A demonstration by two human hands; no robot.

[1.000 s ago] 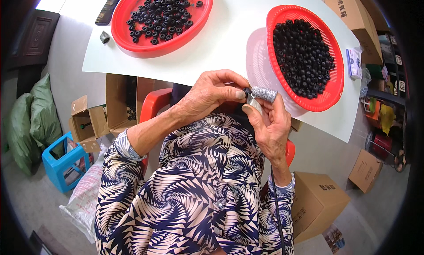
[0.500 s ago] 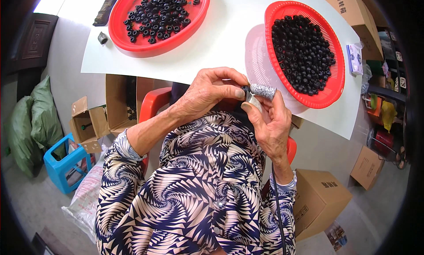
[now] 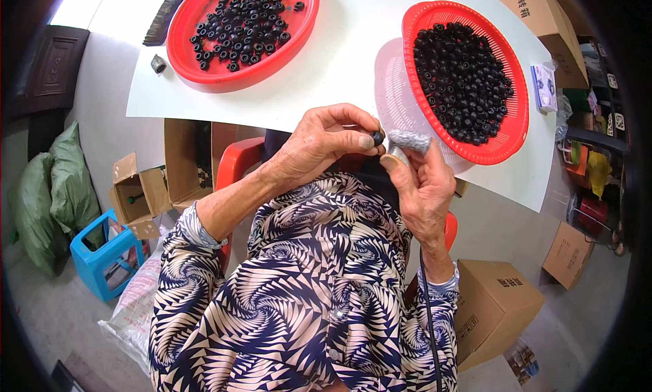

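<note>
Between the thumb and forefinger of my left hand (image 3: 318,139) is a small round black piece (image 3: 378,138). My right hand (image 3: 426,202) grips a small tool with a grey, speckled cylindrical handle (image 3: 411,141), and its pale end lies between thumb and fingers, close to the black piece. Both hands are just off the table's front edge, above my lap. Ahead to the left, a red tray (image 3: 178,42) bears many similar black pieces with hollow tops, loosely spread. A red slotted basket (image 3: 521,113) on the right is heaped with black pieces.
The white table (image 3: 339,66) carries a small grey lump (image 3: 158,64) at its left and a purple-white packet (image 3: 544,87) at its right. Around me stand cardboard boxes (image 3: 499,310), a blue stool (image 3: 102,256), green sacks (image 3: 71,181) and a red chair (image 3: 238,162).
My right hand has drawn slightly right with the tool, leaving a small gap to the black piece. The left hand stays nearly in place, with the piece now showing more clearly.
</note>
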